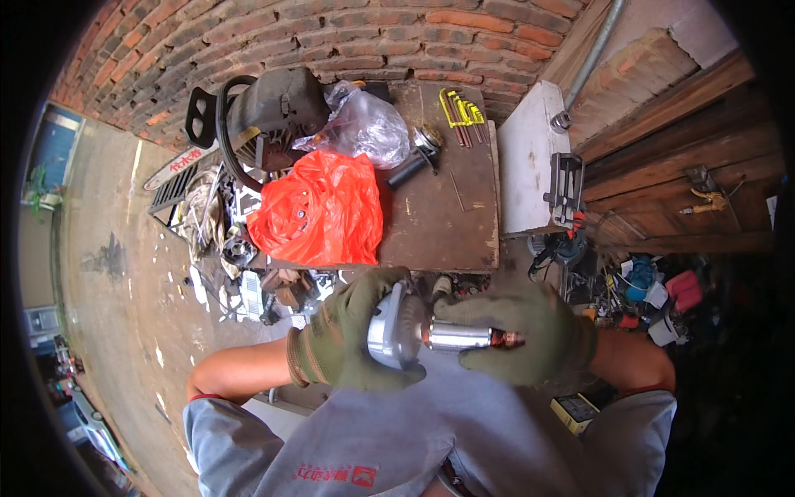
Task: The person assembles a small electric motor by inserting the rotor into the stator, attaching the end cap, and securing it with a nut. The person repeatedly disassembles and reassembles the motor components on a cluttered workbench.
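Both hands wear green knit gloves and are held in front of my chest, below the table's near edge. My left hand (335, 340) is wrapped round a rounded silver metal housing (383, 333). From the right side of that housing a motor armature (460, 336) sticks out, with a shiny steel core and copper windings. My right hand (538, 331) closes on the armature's outer end; some motion blur softens its fingers. How deep the armature sits in the housing is hidden. A crumpled red plastic bag (327, 211) lies on the brown table (439, 236) just beyond my left hand.
On the table a chainsaw (277, 108), a clear plastic bag (373, 128), a black cylindrical tool part (410, 168) and thin rods in yellow holders (462, 116) lie toward the brick wall. Metal scraps crowd the left. A white cabinet (530, 157) and wooden door (696, 182) stand right.
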Available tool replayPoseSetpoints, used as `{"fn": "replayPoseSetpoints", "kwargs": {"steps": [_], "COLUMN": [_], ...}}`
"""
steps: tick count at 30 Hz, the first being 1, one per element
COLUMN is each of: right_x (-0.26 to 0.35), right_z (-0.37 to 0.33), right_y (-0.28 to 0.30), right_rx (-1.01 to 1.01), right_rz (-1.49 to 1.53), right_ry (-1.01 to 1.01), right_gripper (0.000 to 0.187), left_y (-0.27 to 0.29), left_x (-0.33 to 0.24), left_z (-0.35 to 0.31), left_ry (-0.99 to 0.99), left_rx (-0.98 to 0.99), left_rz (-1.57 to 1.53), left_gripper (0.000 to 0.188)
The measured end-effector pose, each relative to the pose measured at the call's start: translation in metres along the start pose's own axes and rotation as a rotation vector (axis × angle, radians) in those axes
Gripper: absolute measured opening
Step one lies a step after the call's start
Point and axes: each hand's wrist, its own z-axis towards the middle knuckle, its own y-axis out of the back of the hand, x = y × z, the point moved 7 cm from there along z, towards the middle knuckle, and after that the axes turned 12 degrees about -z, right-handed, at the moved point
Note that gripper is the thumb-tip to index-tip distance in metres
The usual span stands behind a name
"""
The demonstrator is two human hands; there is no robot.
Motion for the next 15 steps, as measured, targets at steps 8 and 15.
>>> {"fn": "replayPoseSetpoints", "kwargs": {"steps": [8,15], "right_x": [-0.014,0.015], "right_z": [0.007,-0.006], "right_y": [0.005,0.007], "right_rx": [0.146,-0.078], "right_rz": [0.044,-0.047], "right_ry": [0.103,0.149], "right_gripper": [0.048,0.05], "left_y": [-0.013,0.008], "left_x": [0.004,-0.017], "left_z": [-0.003,0.014], "left_ry": [0.065,-0.098], "left_rx": [0.047,0.061], "left_rz": [-0.148,0.035], "left_gripper": [0.116,0.103]}}
